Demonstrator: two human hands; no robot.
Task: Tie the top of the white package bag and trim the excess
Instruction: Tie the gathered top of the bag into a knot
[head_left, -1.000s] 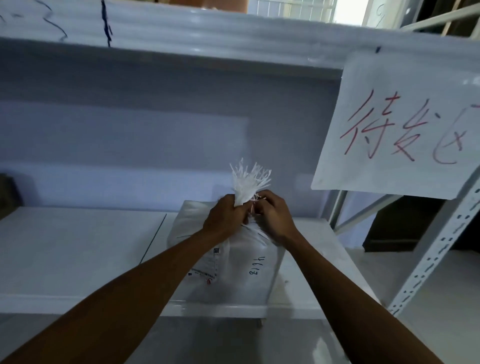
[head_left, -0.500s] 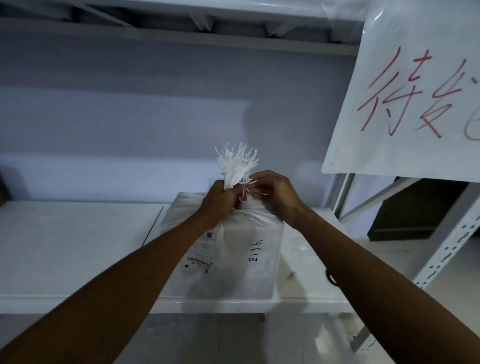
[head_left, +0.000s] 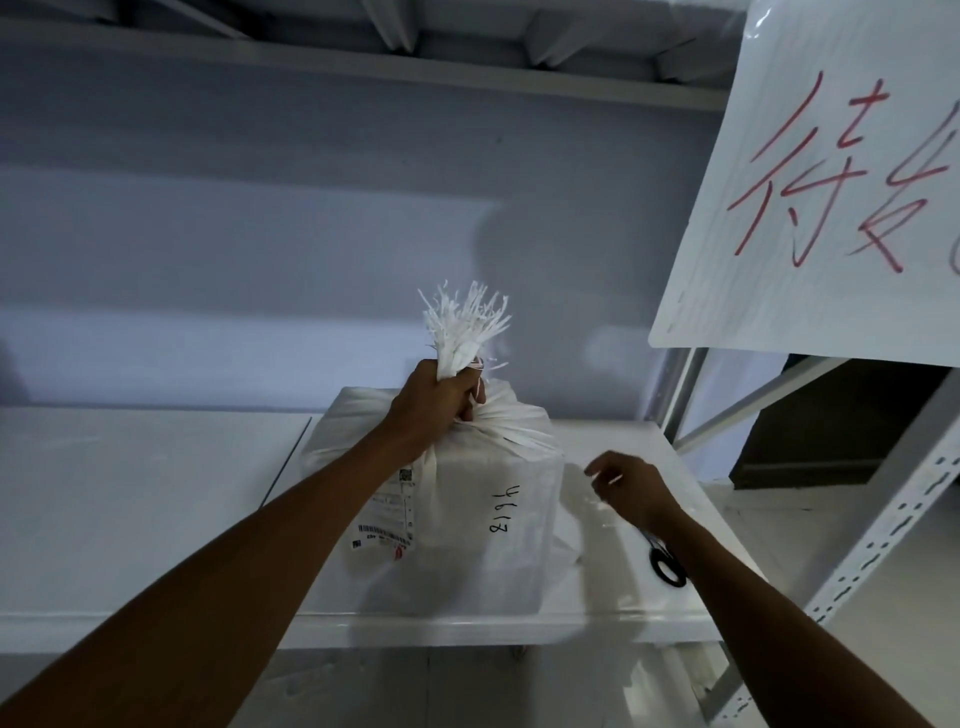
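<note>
The bag (head_left: 483, 519) is sitting on a white shelf (head_left: 130, 493), near its front edge and towards the right end. It is a woven white plastic sack, boxy below where it is wrapping something square, with its top gathered into a tight neck. Above the neck, the loose weave is fanning out in a frayed tuft (head_left: 465, 325) of thin white strips. A printed label (head_left: 389, 514) with barcodes is showing on its left face, and handwritten black digits are running down its front.

The left hand (head_left: 436, 402) is squeezing the neck in a closed grip, fist wrapped fully round the gathered fabric just under the tuft; a thin tie seems to be showing at the fingers, though blur is hiding its detail.

The right hand (head_left: 631, 488) is hovering apart from the bag, to its right above the shelf, fingers loosely curled and grasping nothing visible. Black scissors (head_left: 665, 564) are lying on the shelf under that wrist. A white sign (head_left: 831, 182) with red brushstrokes is hanging at upper right.
</note>
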